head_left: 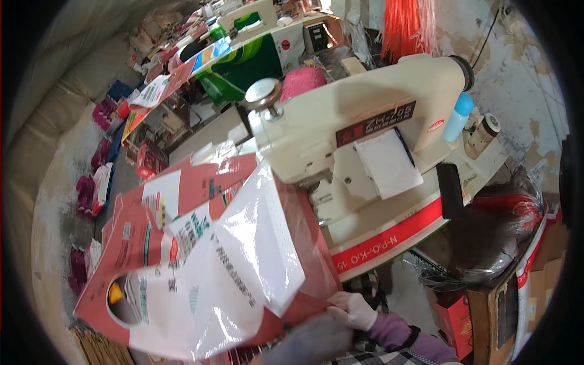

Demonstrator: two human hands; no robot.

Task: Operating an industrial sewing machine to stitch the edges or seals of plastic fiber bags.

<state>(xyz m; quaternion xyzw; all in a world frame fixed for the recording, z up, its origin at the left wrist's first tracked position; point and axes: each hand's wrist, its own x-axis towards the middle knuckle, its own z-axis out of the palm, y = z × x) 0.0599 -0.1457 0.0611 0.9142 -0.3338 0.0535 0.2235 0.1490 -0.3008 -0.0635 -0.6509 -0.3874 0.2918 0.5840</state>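
A large glossy red-and-white printed plastic bag (243, 243) lies folded and creased across the left and middle of the sewing table. It has an oval handle hole at its lower left. My right hand (356, 309), in a white glove below a purple sleeve, has its fingers curled closed at the bag's lower right edge. My left hand (316, 337), in a grey glove, is close beside it under that edge, smeared by motion, so its fingers cannot be made out. Beyond the bag stands a cream sewing machine (359, 115); the bag's far part reaches next to its needle end.
A white pad (389, 163) rests on the machine bed, with a blue bottle (457, 118) and a thread cone (482, 137) behind. Red strands (409, 27) hang at the back. A red box (455, 325) stands lower right. Purple bundles (85, 194) lie on the left floor.
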